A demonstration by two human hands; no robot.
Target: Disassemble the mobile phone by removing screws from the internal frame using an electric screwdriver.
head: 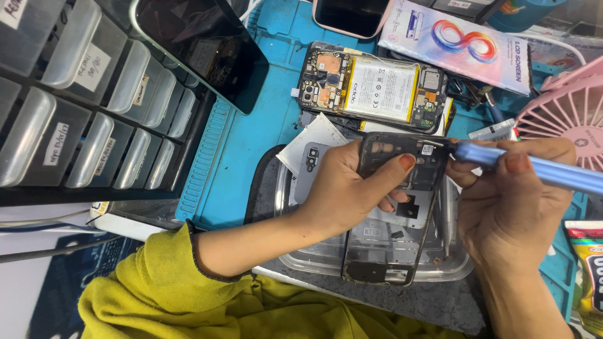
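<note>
My left hand grips a dark phone middle frame by its upper part, thumb across the top, holding it above a clear plastic tray. My right hand holds a blue metal screwdriver, its tip touching the frame's top right corner. An opened phone with a white battery and exposed circuit boards lies on the blue mat just beyond the frame. A white back cover piece sits beneath my left hand.
A rack of grey parts drawers fills the left. A dark tablet leans on it. A pink fan stands at the right, a white screen box at the back, another phone at the top, a yellow packet at the right edge.
</note>
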